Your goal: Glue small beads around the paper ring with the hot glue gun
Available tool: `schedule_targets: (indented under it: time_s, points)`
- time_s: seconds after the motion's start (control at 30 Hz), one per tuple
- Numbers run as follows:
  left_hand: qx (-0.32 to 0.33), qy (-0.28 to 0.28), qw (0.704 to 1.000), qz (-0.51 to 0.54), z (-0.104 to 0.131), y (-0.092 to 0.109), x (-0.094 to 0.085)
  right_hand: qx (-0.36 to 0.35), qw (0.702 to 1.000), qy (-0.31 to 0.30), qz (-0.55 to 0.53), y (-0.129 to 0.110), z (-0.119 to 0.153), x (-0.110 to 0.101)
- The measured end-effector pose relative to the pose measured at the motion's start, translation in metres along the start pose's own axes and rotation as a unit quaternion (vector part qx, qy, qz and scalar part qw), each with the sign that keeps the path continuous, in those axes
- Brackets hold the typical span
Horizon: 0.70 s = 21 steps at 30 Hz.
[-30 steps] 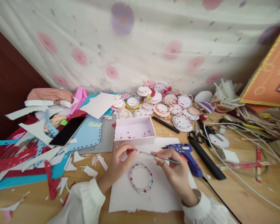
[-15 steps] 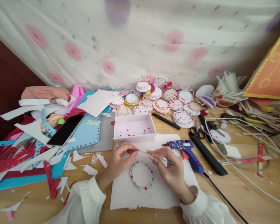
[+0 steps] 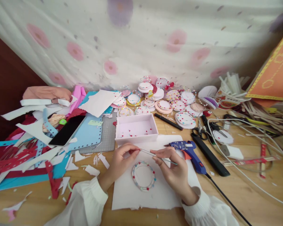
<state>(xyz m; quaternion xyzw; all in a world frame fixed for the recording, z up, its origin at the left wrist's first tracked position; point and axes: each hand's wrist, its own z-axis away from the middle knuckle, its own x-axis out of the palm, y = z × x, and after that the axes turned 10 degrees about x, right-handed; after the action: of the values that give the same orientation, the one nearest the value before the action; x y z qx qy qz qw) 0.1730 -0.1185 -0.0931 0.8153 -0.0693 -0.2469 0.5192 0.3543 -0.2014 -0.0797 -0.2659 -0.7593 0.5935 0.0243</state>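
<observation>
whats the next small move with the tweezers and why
Probably ease the tweezers slightly back with the right hand, since their tips are right at the pinch of the left hand, where anything held is too hidden to check.

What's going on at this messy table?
A person is holding thin tweezers in the right hand, with the tips at the left hand's fingertips. Anything pinched there is too small to tell. Below, a ring dotted with red and blue bits lies on white paper. A pale pink box with tiny red pieces sits just behind.
</observation>
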Motion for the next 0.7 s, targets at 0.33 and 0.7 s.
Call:
schedule_targets:
  time_s: [0.33,0.7]
  points:
    - [0.01,-0.015,1.0,-0.012,-0.001,0.0023,0.0013,0.01,1.0,-0.003,0.01,0.0007,0.0006,-0.0001]
    - [-0.005,-0.032,0.999,-0.002,-0.0018,0.0057,0.0004,0.015,1.0,-0.006,0.007,0.0003,-0.0004,-0.0011]
